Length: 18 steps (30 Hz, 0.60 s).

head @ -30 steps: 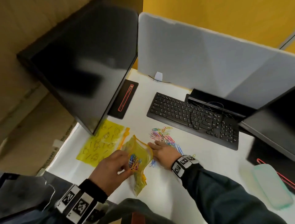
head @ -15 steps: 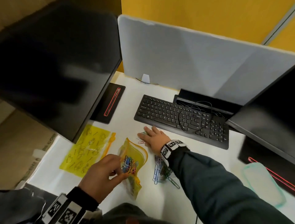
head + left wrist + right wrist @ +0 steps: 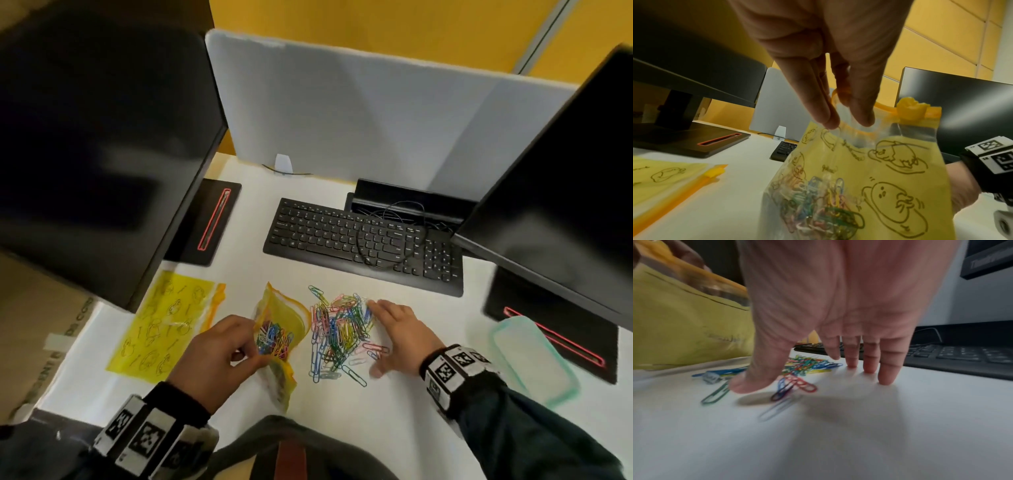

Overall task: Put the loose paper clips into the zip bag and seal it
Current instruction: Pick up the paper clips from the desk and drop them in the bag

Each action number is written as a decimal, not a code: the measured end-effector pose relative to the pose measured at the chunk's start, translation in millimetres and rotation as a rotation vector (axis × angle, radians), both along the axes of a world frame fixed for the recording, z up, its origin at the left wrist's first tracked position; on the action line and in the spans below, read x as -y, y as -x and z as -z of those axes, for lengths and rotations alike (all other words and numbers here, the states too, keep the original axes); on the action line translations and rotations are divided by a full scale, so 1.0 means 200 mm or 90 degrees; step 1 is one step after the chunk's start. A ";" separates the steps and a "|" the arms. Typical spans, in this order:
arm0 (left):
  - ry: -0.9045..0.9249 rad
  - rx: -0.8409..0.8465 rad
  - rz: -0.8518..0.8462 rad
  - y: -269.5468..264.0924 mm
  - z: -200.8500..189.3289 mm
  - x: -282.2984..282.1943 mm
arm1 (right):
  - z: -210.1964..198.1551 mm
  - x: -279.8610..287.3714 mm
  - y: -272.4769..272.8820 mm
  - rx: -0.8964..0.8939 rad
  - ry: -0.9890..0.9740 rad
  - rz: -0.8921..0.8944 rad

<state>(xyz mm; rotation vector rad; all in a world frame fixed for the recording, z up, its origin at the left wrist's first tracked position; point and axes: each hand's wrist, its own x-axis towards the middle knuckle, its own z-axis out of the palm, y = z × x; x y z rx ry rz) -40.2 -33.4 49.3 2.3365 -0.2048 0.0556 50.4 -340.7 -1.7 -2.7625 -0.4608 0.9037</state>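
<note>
Now: left hand (image 3: pixel 219 356) pinches crinkly yellow zip bag (image 3: pixel 284 322) | right hand (image 3: pixel 397 329) flat, fingers spread, beside wire paper clips (image 3: pixel 339 329)

My yellow zip bag (image 3: pixel 284 318), printed with dark line-drawn cartoon figures and edged by an orange zip strip, shows blue, pink, green and yellow clips through its clear panel. The loose paper clips (image 3: pixel 342 329) on the white desk (image 3: pixel 394 411) are blue, green, pink, red and yellow. A second yellow bag (image 3: pixel 164 325) bears the same doodles. The keyboard (image 3: pixel 363 243) is black; my wristbands (image 3: pixel 452 370) carry black-and-white square markers.
</note>
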 end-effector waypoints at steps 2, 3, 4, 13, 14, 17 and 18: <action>-0.007 -0.007 0.011 0.00 0.00 0.00 | 0.02 -0.06 0.02 0.031 -0.016 0.003; -0.010 -0.008 0.018 0.00 0.00 0.00 | 0.02 -0.09 0.01 0.041 -0.024 0.011; -0.014 -0.009 0.025 -0.01 0.00 0.00 | 0.03 -0.12 0.00 0.046 -0.030 0.020; -0.012 -0.029 0.033 -0.01 0.00 0.02 | 0.06 -0.20 -0.11 0.141 -0.087 0.048; -0.018 -0.032 0.029 -0.01 0.00 0.03 | 0.07 -0.19 -0.10 0.152 -0.087 0.055; -0.023 -0.030 0.025 0.00 0.00 0.05 | 0.08 -0.16 -0.07 0.162 -0.096 0.093; -0.022 -0.028 0.025 -0.01 0.00 0.05 | 0.08 -0.15 -0.06 0.165 -0.108 0.118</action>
